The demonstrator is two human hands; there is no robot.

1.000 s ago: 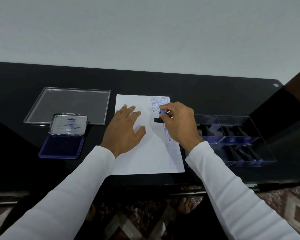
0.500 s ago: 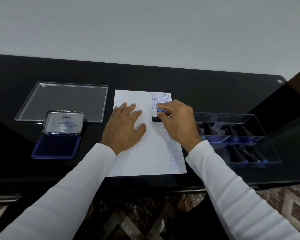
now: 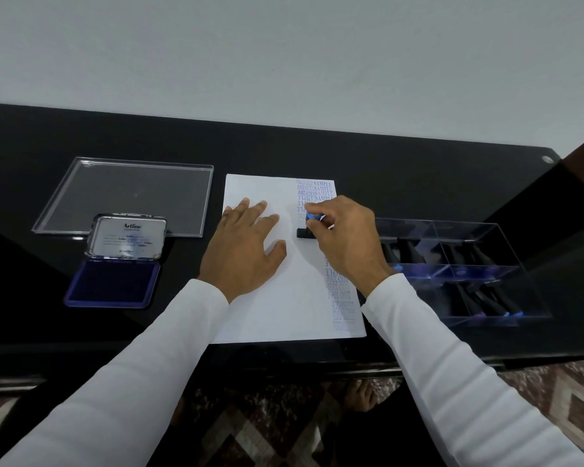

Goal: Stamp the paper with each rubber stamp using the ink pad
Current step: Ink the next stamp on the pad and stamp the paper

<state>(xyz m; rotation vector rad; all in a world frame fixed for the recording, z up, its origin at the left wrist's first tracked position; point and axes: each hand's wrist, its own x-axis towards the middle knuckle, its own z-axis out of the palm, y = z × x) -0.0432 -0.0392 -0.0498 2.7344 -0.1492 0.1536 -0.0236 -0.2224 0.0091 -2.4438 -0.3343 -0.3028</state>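
A white sheet of paper (image 3: pixel 277 308) lies on the black table, with a column of blue stamped words down its right side. My left hand (image 3: pixel 243 251) rests flat on the paper, fingers spread. My right hand (image 3: pixel 346 241) grips a rubber stamp (image 3: pixel 305 230) with a black base and a blue-topped handle, its base down on the paper beside the printed column. The open ink pad (image 3: pixel 113 286), dark blue with its metal lid tilted up, sits to the left of the paper.
A clear plastic lid (image 3: pixel 125 195) lies flat at the back left. A clear compartment box (image 3: pixel 466 264) holding several more black stamps stands right of the paper. The table's front edge (image 3: pixel 284 358) runs just below the sheet.
The stamp stays pressed on the same spot of the paper and both hands keep their hold. Only the camera view has shifted slightly.
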